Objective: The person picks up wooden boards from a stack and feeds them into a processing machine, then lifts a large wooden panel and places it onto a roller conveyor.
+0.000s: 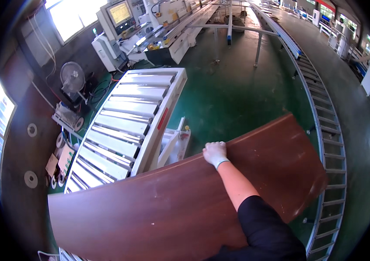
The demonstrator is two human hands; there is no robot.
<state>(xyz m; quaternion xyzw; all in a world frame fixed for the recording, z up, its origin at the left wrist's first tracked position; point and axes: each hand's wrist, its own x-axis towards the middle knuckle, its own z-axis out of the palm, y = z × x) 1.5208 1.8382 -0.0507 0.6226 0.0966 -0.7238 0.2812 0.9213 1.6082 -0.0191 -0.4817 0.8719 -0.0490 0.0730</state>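
Observation:
A long brown wooden panel (150, 213) stretches across the lower part of the head view, tilted, with its far edge running up to the right. My right hand (215, 153), in a white glove, is closed over that far edge; its fingers wrap past the rim, and their tips are hidden. The bare forearm and dark sleeve of this arm lie above the panel's face. Nothing of my left hand shows. Beyond the panel's left part is a white roller conveyor (119, 126) with metal rollers; the panel overlaps its near end in the picture.
A long, narrow roller track (330, 143) curves down the right side. A standing fan (72, 77) and a machine with a screen (119, 14) are at the far left. A metal frame (258, 43) stands farther back on the green floor (237, 91).

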